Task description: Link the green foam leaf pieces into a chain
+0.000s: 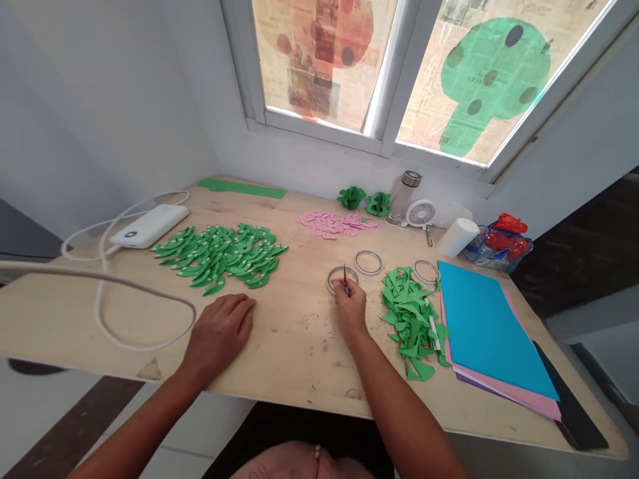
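The person's pink top (pixel 299 460) shows at the near edge of the wooden table (pixel 294 372). On the table the left hand (pixel 219 329) rests back upward, fingers pressed together; I cannot tell how far they curl beneath. The right hand (pixel 352 303) pinches a dark pointed tool (pixel 345 278) between thumb and fingers, just above the table's middle. The tool's long axis runs near to far, its tip pointing away from the person, toward the window. A grey ring (pixel 331 274) shows around the fingertips and behind the tool; whether it touches them is unclear.

To the right are a black slab (pixel 579 412), a stack of sheets (pixel 494 326) with blue on top, and a heap of green scraps (pixel 407 309) with a white pen (pixel 434 332) in it. Beyond the left hand spread green crescents (pixel 224 256) with white dots, beside a white power bank (pixel 150 226) and its cable (pixel 144 346). Two more rings (pixel 368 273) lie past the right hand.

Farther off are pink pieces (pixel 334 224), a clear bag (pixel 482 251) holding red things (pixel 509 239), a white roll (pixel 458 237), a small fan (pixel 420 213), a capped clear bottle (pixel 402 201), two green paper balls (pixel 352 197) and a green strip (pixel 244 189). Behind stand pale walls (pixel 174 133) and a window (pixel 387 126) covered with newsprint bearing red and green shapes.
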Demonstrator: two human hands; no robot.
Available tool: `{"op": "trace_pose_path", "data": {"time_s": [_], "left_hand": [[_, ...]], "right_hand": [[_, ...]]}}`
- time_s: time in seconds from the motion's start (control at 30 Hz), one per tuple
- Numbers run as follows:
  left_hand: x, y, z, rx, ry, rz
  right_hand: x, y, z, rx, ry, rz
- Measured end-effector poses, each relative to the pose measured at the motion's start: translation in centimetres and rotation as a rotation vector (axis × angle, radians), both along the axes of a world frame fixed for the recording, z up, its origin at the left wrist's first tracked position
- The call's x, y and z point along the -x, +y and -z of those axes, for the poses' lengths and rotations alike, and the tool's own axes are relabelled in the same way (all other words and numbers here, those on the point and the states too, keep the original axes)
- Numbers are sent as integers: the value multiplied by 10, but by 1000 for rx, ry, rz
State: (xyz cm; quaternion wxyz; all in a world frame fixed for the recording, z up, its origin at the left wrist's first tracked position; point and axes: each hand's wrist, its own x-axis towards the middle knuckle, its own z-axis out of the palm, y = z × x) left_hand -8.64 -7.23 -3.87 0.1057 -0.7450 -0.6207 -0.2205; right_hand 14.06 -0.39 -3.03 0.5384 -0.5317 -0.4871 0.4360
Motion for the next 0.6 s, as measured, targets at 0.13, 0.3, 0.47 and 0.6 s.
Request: {"op": "trace_pose_path", "data": {"time_s": [0.13, 0.3, 0.47, 0.6], "left_hand": [[-1, 0, -2, 8, 35, 0], [0, -1, -1, 10, 33, 10], [2, -2, 0, 4, 4, 27], [1, -3, 0, -17, -14, 32]], "right_hand": [[-4, 1, 3, -24, -98, -7], [-11, 0, 1, -193, -504, 6], [-11, -1, 0, -92, -872, -44], [-10, -5, -6, -2, -1062, -99]]}}
